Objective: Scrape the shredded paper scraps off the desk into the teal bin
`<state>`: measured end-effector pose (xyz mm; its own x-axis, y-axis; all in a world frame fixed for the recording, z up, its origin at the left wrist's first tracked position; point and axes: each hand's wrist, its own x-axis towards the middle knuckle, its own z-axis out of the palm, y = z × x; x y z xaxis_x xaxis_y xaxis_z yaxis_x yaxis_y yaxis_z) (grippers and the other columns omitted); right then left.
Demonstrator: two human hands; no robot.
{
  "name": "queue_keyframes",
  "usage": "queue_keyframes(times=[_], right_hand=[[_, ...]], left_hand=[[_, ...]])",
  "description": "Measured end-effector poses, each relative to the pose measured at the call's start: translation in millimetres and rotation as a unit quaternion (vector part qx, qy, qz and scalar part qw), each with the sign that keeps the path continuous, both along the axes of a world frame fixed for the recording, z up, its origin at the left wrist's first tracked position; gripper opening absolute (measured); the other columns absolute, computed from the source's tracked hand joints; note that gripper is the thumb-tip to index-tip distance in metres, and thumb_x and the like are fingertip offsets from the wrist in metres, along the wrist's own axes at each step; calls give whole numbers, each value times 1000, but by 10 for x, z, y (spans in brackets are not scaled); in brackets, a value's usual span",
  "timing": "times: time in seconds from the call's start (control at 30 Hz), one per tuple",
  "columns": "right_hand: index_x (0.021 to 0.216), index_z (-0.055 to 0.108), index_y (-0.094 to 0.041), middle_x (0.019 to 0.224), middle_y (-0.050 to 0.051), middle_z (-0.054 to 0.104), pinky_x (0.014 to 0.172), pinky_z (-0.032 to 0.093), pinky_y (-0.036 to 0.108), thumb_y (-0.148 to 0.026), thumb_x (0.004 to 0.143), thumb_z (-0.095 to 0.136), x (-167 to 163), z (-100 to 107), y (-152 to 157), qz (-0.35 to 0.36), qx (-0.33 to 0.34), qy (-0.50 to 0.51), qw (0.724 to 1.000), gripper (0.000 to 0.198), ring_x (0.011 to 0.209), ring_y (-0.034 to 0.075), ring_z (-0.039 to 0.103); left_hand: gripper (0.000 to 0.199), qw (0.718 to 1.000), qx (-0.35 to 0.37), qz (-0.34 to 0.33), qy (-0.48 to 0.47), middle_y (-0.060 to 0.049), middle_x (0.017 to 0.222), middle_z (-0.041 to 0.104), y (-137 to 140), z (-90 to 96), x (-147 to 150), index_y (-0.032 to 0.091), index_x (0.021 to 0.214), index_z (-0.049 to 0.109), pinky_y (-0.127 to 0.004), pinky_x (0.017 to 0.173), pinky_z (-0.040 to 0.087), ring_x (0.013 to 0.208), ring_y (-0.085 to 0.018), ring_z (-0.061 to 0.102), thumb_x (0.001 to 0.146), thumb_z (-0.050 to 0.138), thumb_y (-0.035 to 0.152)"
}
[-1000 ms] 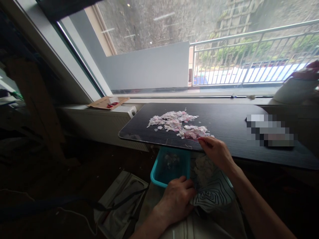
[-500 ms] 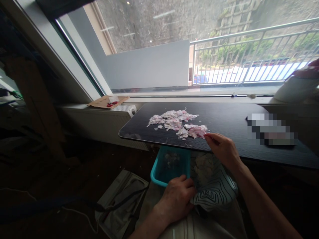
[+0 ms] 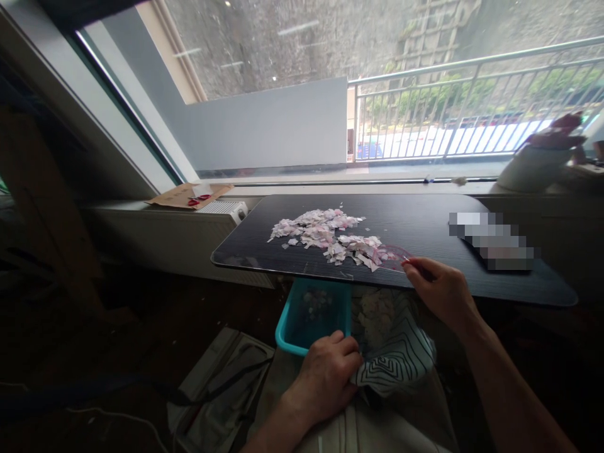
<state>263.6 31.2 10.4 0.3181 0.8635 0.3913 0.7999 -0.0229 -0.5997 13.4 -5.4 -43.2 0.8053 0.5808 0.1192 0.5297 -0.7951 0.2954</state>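
Observation:
A loose pile of small white and pink paper scraps (image 3: 316,229) is spread over the dark tabletop (image 3: 401,214). My right hand (image 3: 441,292) pinches a thin, clear pinkish piece with a curved edge (image 3: 394,253), which lies low at the pile's right end. Below the table edge, a teal plastic bin (image 3: 290,343) has some scraps at its bottom. Beside it, a pale blue cloth bag with black line patterns (image 3: 391,365) hangs open, with more scraps inside. My left hand (image 3: 333,371) is closed on the bag's edge, against the bin's near right corner; its fingertips are partly hidden.
A blurred-out dark object (image 3: 495,242) rests on the table's right side. Cardboard with red-handled scissors (image 3: 198,200) lies on the sill above a white radiator (image 3: 226,211). A white bag (image 3: 531,167) stands right on the sill. A grey bag (image 3: 221,384) is on the floor.
My right hand has drawn back to the right, uncovering the clear pinkish piece and dragging a few scraps slightly. My left hand holds its place; the whole view has shifted a little.

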Motion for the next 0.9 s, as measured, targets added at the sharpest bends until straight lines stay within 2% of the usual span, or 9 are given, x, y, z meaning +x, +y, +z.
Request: queue_keyframes(times=[0.2,0.43,0.57,0.9], right_hand=[[85,73,-19,72,3,71,60,43,27,-40,80,54,69,-7,-103,-16,0,1,1000,29,63,17,63],[85,73,-20,75,4,72,61,44,28,-40,80,54,108,18,-133,-45,-7,-10,999,29,66,19,64],[84,73,-20,76,4,73,61,45,28,-41,79,54,107,13,-143,-35,7,14,999,28,68,19,65],[85,73,-20,80,3,73,65,47,28,-42,77,57,198,-39,-246,-37,-15,78,996,28,74,20,66]], left_hand=[[7,1000,1,-4,-10,-1,90,57,-3,0,-1,18,78,54,-30,66,36,82,-19,48,80,61,19],[5,1000,2,-4,-3,-2,89,57,1,33,6,18,79,55,-30,65,37,82,-19,48,78,60,15],[5,1000,0,-4,-2,-2,89,57,-5,38,8,18,79,56,-30,64,37,82,-19,48,79,60,17],[5,1000,-2,-2,-13,-2,89,57,9,18,9,18,79,55,-30,65,37,82,-19,48,81,60,18]])
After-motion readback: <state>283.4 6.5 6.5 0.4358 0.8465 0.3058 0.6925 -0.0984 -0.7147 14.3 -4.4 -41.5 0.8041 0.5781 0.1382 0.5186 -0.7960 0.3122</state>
